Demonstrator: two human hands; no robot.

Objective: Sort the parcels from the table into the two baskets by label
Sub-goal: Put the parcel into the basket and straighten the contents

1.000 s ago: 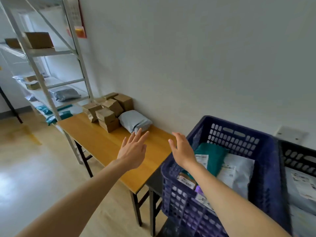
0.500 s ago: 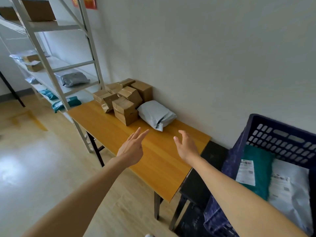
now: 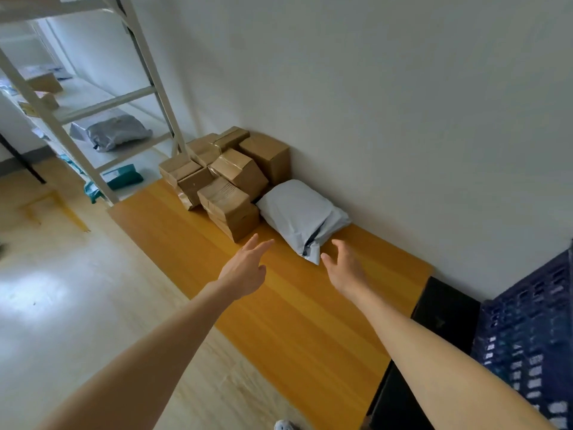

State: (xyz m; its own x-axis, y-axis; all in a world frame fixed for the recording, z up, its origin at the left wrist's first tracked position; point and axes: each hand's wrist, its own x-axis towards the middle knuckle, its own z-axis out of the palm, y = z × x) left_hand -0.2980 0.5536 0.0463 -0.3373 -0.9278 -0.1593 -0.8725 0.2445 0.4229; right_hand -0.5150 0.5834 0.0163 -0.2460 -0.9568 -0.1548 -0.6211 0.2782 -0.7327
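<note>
A light grey poly-bag parcel (image 3: 302,215) lies on the wooden table (image 3: 288,305) against the wall. Beside it, to the left, several brown cardboard boxes (image 3: 229,178) are piled in the table's far corner. My left hand (image 3: 245,270) reaches out over the table with fingers straight, just short of the nearest box. My right hand (image 3: 345,268) is spread with its thumb close to the grey bag's near corner; neither hand holds anything. A dark blue basket (image 3: 527,333) shows at the right edge; its inside is hidden.
A white metal shelf rack (image 3: 102,103) stands left of the table, holding a silver bag (image 3: 111,133), teal bags (image 3: 124,178) and small boxes. A black stand (image 3: 440,311) sits between table and basket. Pale wooden floor lies to the left.
The view has swung left, away from the baskets toward the table. Both hands have advanced over the table and now lie close to the grey bag and the boxes.
</note>
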